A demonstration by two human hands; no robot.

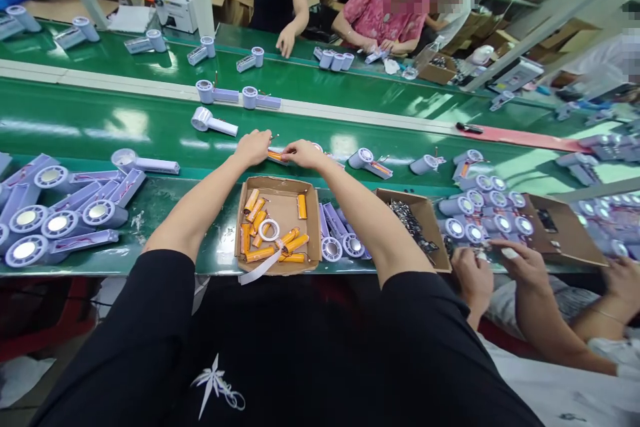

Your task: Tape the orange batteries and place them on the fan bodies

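The left hand [254, 147] and the right hand [304, 153] meet over the green belt [165, 135], fingers curled in nearly closed pinches on an orange battery [276, 156] held between them. The battery lies to the right of the left fingertips and to the left of the right ones, about equally near both. Its long axis runs mostly left to right, dipping slightly rightward, so one end points at each hand. The fingers cover its ends, so whether it sits inside a handle cannot be told.

Just toward the person's body is a cardboard tray [313, 230] with loose orange batteries [260, 220] and a white ring [269, 230]. Beyond the left hand, a lavender fan [203, 119] lies with its handle pointing right; another fan [363, 157], right of the right wrist, points its handle right and toward the person.
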